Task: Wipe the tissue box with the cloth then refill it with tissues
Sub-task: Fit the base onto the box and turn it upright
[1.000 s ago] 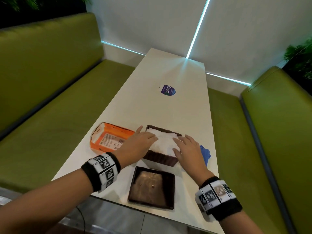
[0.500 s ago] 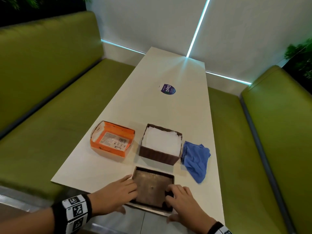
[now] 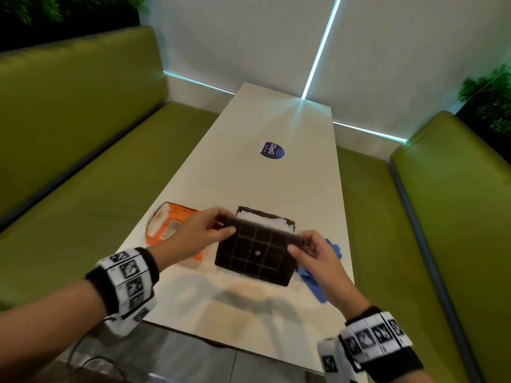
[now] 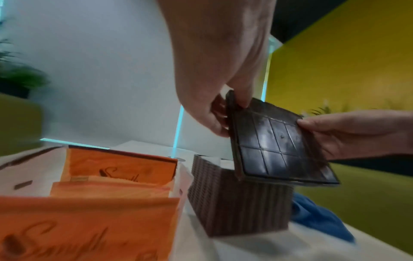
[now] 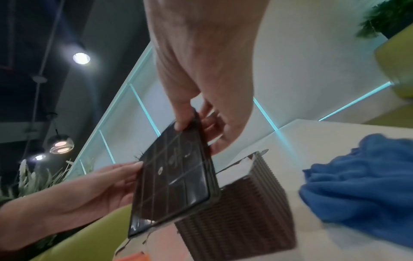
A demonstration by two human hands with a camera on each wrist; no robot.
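A dark brown square lid (image 3: pixel 255 252) with a grid of ribs hangs tilted just above the near side of the brown woven tissue box (image 3: pixel 265 215). White tissues (image 3: pixel 266 223) fill the box. My left hand (image 3: pixel 225 222) pinches the lid's left far corner, and my right hand (image 3: pixel 300 243) pinches its right far corner. The left wrist view shows the lid (image 4: pixel 279 146) over the box (image 4: pixel 236 203). The right wrist view shows the same lid (image 5: pixel 176 178) and box (image 5: pixel 241 208). A crumpled blue cloth (image 3: pixel 313 284) lies on the table right of the box, partly behind my right hand.
An open orange tissue carton (image 3: pixel 166 230) sits left of the box. The white table (image 3: pixel 276 183) carries a round purple sticker (image 3: pixel 271 150) further back. Green benches (image 3: pixel 83 244) run along both sides, and the table's near edge is close to my wrists.
My hands left the tissues in the box, dropped to the lid lying at the table's near edge, then lifted it. Now they hold it tilted over the box.
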